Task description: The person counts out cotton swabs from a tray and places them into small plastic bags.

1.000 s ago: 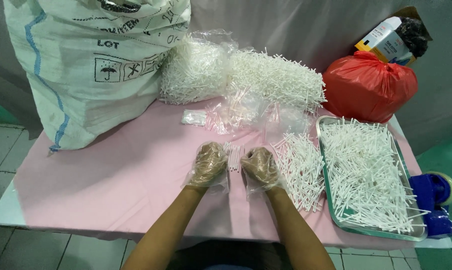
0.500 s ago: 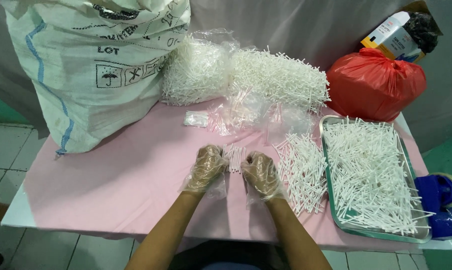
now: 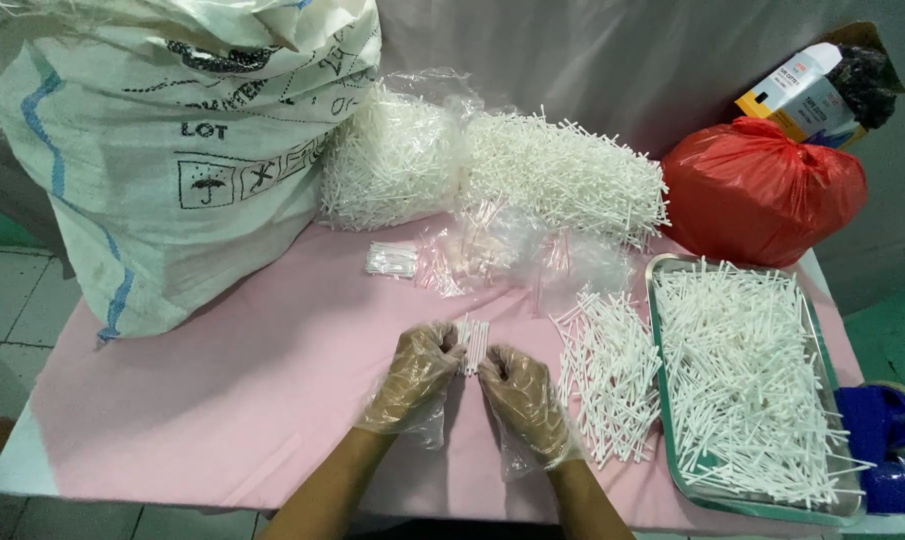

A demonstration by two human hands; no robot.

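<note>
my left hand (image 3: 412,372) and right hand (image 3: 520,396), both in loose clear gloves, meet over the pink cloth (image 3: 252,400), fingers of each curled shut on one small bundle (image 3: 472,345) of white sticks. the bundle stands between my fingertips, touching both hands, its ends pointing away from me. i judge this to be the squaring-up step: evening the sticks into a neat handful. the next move, as i read it, calls for keeping the pinch firm so none slide out, and for a bag within reach.

taking the bundle as my mark: just right of it lies a loose heap (image 3: 607,385) of the same sticks on the cloth. further right sits a metal tray (image 3: 672,440), long and shallow, piled with sticks. right of the tray, at the table's edge, is something blue (image 3: 877,425) i cannot make out.

beyond the bundle lie small clear bags (image 3: 502,250), crumpled, and left of them one little filled packet (image 3: 391,260). further beyond are two big clear bags (image 3: 492,165) stuffed with sticks.

far left of the bundle slumps a large white woven sack (image 3: 172,150) with blue stripes and black printing, including square handling symbols. far right, past the tray, is a knotted red bag (image 3: 762,190), round and shiny. behind it stands a white box (image 3: 797,95) with an orange edge, beside a black bag (image 3: 865,85).
</note>
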